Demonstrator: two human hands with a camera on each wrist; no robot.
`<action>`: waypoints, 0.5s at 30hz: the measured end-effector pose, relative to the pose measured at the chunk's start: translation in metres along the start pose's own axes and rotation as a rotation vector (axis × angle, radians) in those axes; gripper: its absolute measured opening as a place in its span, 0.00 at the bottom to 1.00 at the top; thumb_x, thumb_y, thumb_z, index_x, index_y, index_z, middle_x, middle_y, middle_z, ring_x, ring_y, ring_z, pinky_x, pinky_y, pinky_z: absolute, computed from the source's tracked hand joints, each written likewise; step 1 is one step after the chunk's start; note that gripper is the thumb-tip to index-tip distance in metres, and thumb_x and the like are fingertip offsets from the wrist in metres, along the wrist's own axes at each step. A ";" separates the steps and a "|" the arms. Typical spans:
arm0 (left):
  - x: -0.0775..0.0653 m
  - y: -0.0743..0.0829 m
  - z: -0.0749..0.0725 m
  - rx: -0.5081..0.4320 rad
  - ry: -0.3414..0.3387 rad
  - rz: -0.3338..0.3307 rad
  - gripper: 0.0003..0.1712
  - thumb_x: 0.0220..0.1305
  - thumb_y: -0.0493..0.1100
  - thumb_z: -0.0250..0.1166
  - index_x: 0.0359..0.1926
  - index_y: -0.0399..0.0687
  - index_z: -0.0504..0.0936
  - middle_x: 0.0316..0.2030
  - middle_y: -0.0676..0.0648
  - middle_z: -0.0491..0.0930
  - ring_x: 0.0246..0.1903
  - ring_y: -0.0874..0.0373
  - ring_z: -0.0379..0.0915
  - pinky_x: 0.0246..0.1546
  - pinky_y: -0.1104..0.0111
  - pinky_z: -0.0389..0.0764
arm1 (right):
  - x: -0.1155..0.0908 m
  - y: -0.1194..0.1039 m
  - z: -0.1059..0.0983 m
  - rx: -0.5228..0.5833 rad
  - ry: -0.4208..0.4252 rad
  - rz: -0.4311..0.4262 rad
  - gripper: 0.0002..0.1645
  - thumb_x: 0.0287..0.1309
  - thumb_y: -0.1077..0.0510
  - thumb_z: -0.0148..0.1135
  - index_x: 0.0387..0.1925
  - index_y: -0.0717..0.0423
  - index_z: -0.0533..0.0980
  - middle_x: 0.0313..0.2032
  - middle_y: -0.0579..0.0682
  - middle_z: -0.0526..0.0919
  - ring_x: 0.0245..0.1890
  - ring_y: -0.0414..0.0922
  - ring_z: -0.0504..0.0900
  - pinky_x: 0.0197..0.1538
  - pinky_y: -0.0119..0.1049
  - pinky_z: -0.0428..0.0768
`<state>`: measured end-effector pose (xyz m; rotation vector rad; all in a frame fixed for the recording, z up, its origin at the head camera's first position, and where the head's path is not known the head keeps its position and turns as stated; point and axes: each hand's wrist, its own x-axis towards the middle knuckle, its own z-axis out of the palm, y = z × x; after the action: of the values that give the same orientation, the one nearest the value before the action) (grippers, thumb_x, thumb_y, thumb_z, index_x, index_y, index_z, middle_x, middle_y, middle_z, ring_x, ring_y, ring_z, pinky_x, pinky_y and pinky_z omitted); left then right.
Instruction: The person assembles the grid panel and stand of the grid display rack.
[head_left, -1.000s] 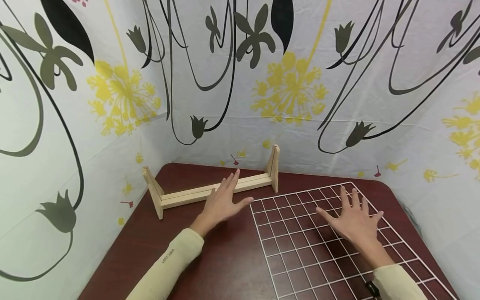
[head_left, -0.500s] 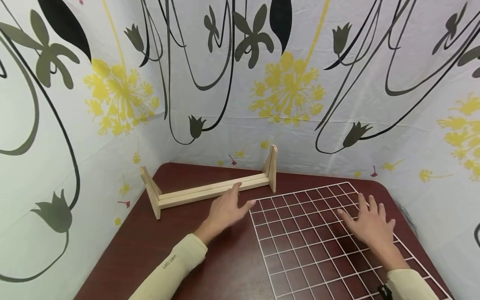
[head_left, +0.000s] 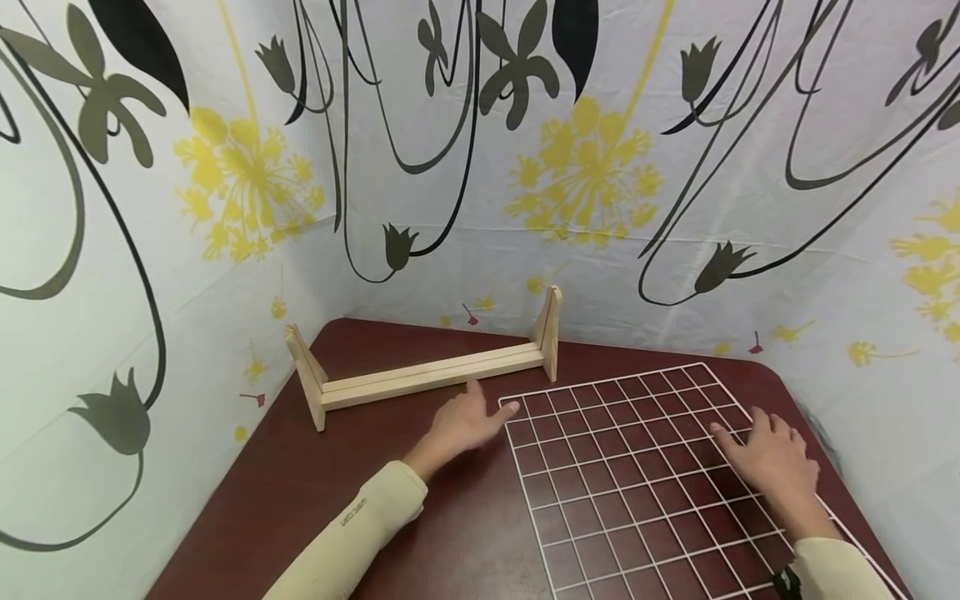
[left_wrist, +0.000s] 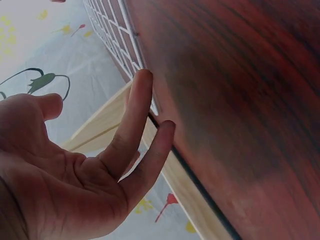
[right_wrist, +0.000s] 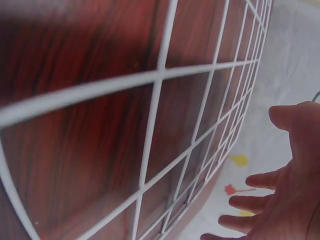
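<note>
Head cam: high, faces forward and down over table (head_left: 465, 533). Left wrist: close on left hand (left_wrist: 85, 175), rolled, toward wooden stand (left_wrist: 187, 200). Right wrist: close over wire grid (right_wrist: 158, 75), rolled, toward cloth (right_wrist: 280, 65). All three share wire grid; head and left share wooden stand.

BG: wht cloth walls (head_left: 450, 287), blk/grn/yel floral print (head_left: 585, 171) | FURN: dk red woodgrain tbl (head_left: 472, 525), rnd far corners (head_left: 343, 328)

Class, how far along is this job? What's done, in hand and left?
Seemingly done: the stand is upright in one piece. In hand: nothing gripped; the left hand is near a corner of the grid, the right hand near its right edge. Probably left: lifting the grid, flat on the table beside the stand.
</note>
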<state>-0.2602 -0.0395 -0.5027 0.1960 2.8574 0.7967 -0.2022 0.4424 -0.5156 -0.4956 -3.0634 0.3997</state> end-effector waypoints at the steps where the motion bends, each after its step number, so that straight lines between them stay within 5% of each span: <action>1: 0.001 0.001 0.000 -0.023 -0.014 -0.004 0.61 0.68 0.82 0.53 0.73 0.29 0.62 0.17 0.50 0.82 0.24 0.54 0.82 0.32 0.59 0.81 | 0.003 0.003 0.000 -0.005 -0.008 0.011 0.65 0.70 0.18 0.42 0.77 0.71 0.50 0.69 0.85 0.54 0.65 0.85 0.57 0.54 0.83 0.65; 8: 0.012 0.001 0.004 -0.150 -0.113 -0.017 0.58 0.71 0.77 0.56 0.66 0.22 0.63 0.15 0.46 0.84 0.16 0.51 0.84 0.24 0.61 0.84 | 0.017 0.020 0.003 0.011 -0.053 0.094 0.68 0.66 0.15 0.42 0.73 0.75 0.52 0.64 0.86 0.56 0.60 0.85 0.59 0.52 0.82 0.64; 11: 0.015 0.000 0.008 -0.218 -0.171 -0.039 0.51 0.73 0.73 0.58 0.54 0.21 0.73 0.16 0.43 0.84 0.15 0.50 0.85 0.21 0.60 0.86 | 0.021 0.025 0.007 0.014 -0.082 0.125 0.69 0.65 0.15 0.43 0.71 0.76 0.53 0.64 0.87 0.55 0.61 0.86 0.57 0.54 0.84 0.62; 15: 0.018 0.001 0.011 -0.277 -0.247 -0.051 0.40 0.75 0.69 0.59 0.31 0.31 0.82 0.18 0.40 0.85 0.16 0.50 0.86 0.21 0.59 0.88 | 0.023 0.029 0.008 0.011 -0.107 0.157 0.68 0.66 0.16 0.45 0.70 0.78 0.53 0.65 0.87 0.53 0.63 0.86 0.56 0.56 0.85 0.60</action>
<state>-0.2754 -0.0304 -0.5135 0.1697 2.4819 1.0647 -0.2160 0.4742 -0.5315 -0.7412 -3.1324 0.4610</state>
